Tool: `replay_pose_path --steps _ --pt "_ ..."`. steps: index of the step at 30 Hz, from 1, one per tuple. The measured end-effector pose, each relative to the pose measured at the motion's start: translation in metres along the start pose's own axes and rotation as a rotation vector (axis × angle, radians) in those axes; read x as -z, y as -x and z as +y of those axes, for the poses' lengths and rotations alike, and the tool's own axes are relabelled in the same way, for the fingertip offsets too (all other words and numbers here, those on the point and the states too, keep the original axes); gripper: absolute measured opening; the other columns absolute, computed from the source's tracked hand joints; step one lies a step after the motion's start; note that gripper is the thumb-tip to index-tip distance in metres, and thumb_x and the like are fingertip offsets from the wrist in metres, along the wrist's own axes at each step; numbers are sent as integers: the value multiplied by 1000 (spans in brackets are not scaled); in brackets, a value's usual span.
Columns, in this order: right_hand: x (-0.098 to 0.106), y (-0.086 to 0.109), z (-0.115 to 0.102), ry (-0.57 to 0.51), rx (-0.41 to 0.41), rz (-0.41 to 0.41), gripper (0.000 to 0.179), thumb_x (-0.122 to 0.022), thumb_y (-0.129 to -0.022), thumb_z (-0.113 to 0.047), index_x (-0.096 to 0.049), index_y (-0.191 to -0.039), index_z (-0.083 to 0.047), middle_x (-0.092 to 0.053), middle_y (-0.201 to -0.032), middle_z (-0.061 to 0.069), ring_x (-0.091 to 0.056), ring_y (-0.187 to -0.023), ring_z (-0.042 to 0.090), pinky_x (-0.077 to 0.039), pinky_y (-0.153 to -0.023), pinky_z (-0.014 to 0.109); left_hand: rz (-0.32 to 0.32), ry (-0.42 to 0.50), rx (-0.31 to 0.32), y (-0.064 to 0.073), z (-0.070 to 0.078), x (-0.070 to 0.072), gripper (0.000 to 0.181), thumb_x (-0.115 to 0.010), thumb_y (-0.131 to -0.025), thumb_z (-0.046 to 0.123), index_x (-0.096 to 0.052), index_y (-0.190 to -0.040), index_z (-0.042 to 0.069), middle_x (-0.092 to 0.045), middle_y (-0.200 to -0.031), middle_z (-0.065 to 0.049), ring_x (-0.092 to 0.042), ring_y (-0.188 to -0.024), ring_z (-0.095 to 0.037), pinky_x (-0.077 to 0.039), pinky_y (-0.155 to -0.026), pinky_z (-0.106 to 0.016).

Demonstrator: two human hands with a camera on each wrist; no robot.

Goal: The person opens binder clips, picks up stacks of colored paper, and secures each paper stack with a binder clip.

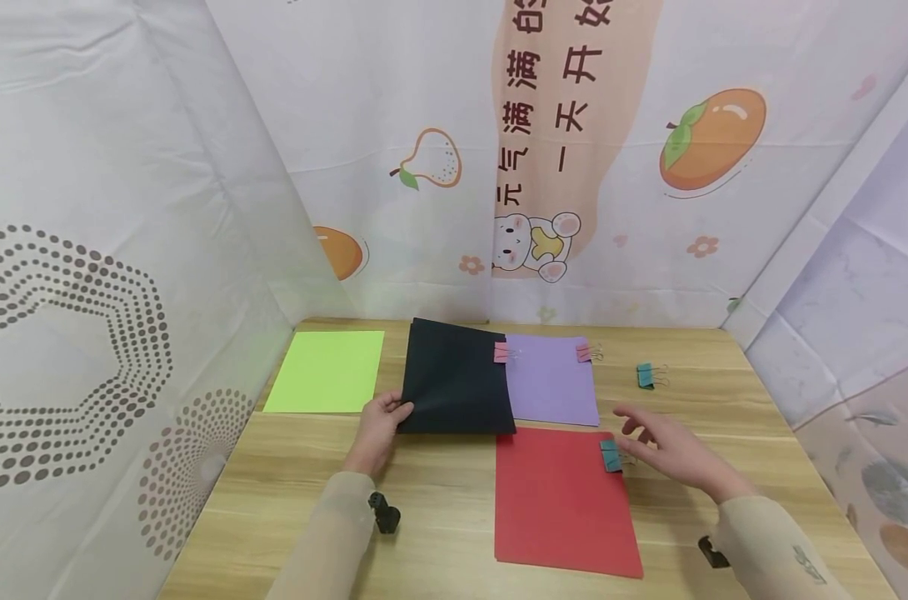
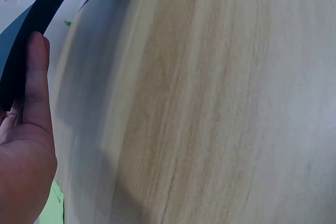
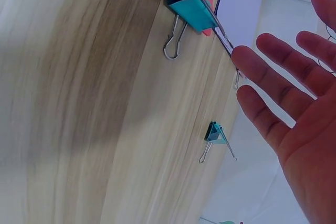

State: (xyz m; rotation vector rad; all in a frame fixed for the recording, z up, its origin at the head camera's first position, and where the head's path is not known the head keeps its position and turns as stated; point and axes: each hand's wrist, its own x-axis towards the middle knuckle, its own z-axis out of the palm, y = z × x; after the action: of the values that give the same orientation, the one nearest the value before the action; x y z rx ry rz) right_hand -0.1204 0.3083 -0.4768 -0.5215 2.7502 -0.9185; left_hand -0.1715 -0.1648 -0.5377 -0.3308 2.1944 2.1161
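Nearest the cam, the L sleeve [image 1: 322,533] and R sleeve [image 1: 769,542] are being seen over the wood table [image 1: 416,546]. By the L hand [image 1: 377,427], the black sheets [image 1: 457,383] are being pinched at their lower L edge and held clear of the wood there, it seems. The R hand [image 1: 675,450] is being held nr the red sheets [image 1: 562,508], fingers apart, w/ nothing being gripped.

Risks, as judged: the black sheets are being supported by hand at one edge only, so sagging or fanning could be caused b/c the far side isn't being steadied. The purple sheets [image 1: 551,385] are being part-overlapped at their L edge, it seems, and could be dragged if snagged by the pink clip [image 1: 502,352] on the black stack's R edge. The teal clip [image 1: 611,456] on the red stack could be knocked askew b/c the R fingers are being held right beside it; contact can't be told.

Counts: stacks, 4 (black, red, purple, plus lime sheets [image 1: 324,372] far L); sheets per stack can't be told. Pink clips, 2: one on black, the second pink clip [image 1: 584,353] on purple's R edge. Teal clips, 2: one on red, while the loose teal clip [image 1: 645,377] is being borne by bare wood.
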Motion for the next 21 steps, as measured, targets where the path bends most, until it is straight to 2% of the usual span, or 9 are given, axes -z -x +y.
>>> replay_pose_path --steps 6,14,21 --pt "0 3 2 0 -30 0 58 -68 -99 -35 -51 -145 -4 -66 -119 16 -65 -94 19 -56 -72 28 8 12 -4 -1 -1 4 25 -66 -99 5 -64 -120 -8 -70 -109 -16 -67 -92 -16 -53 -81 -26" --pt "0 10 6 35 -13 33 55 -67 -100 -33 -53 -143 -2 -67 -117 12 -64 -93 17 -55 -73 30 32 -18 25 -6 -3 11 28 -64 -101 9 -64 -125 -6 -69 -114 -15 -66 -97 -15 -52 -80 -24" --pt "0 14 10 37 -12 37 56 -67 -100 -34 -52 -144 -2 -67 -116 12 -64 -92 17 -55 -73 31 40 -3 43 -9 -2 15 34 -63 -102 11 -61 -132 -4 -68 -120 -16 -66 -96 -12 -52 -78 -22"
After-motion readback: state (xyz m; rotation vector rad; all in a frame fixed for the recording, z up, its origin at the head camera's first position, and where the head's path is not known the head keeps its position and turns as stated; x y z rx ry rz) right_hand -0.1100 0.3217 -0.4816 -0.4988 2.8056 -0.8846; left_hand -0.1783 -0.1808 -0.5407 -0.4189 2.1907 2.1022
